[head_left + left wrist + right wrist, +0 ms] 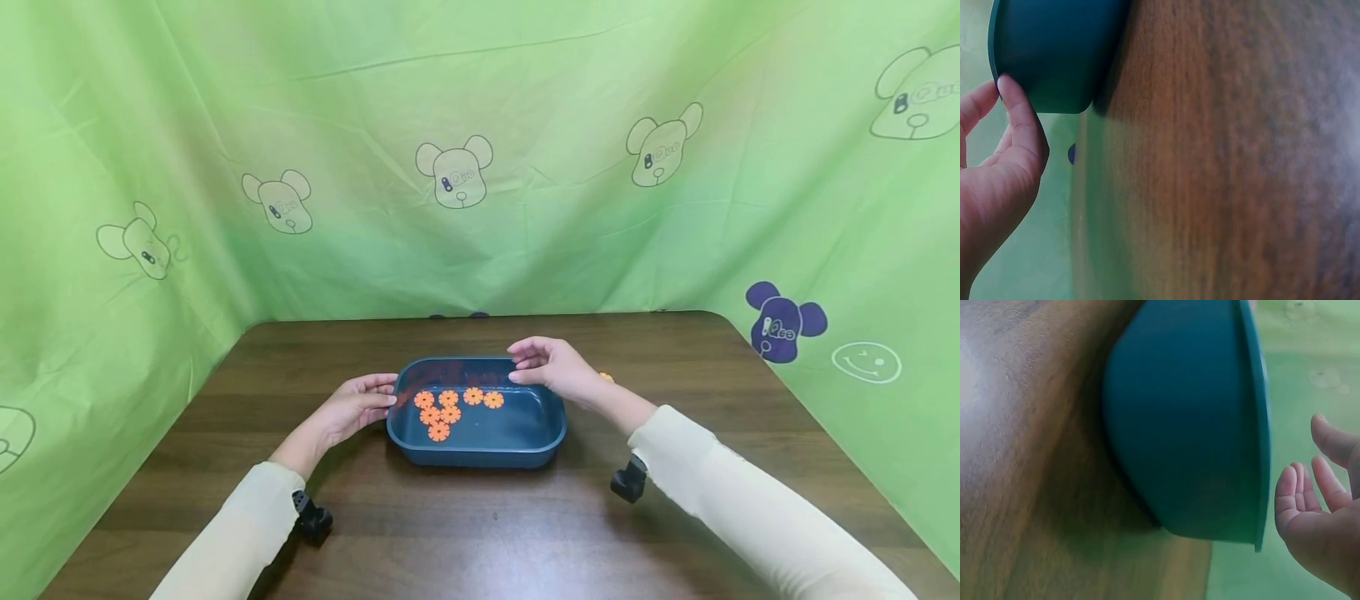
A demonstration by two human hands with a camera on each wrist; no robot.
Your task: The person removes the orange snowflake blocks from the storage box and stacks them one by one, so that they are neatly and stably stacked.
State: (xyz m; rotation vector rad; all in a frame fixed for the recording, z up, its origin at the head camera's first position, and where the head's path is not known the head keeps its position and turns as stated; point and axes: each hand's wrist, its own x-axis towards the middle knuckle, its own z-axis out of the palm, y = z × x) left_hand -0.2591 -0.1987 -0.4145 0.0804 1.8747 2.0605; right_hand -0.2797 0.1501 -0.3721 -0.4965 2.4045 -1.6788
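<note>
A dark blue rectangular basin (pixel 480 457) with rounded corners sits on the table. Inside it lie several flat, orange, flower-shaped pieces (pixel 472 396), mostly toward its left half. My left hand (pixel 356 408) is at the basin's left end; in the left wrist view its thumb and forefinger pinch the rim (pixel 993 37). Above the basin's back right part hovers my right hand (pixel 553 367), its fingers loosely bent. The right wrist view shows a gap between thumb (pixel 1329 439) and fingers, with nothing seen between them.
Another orange piece (pixel 606 377) lies on the brown wooden table (pixel 480 517), partly hidden behind the right wrist. A green cloth with bear-head prints (pixel 454 175) hangs around the table's back and sides. Each sleeve cuff carries a small black device (pixel 628 481).
</note>
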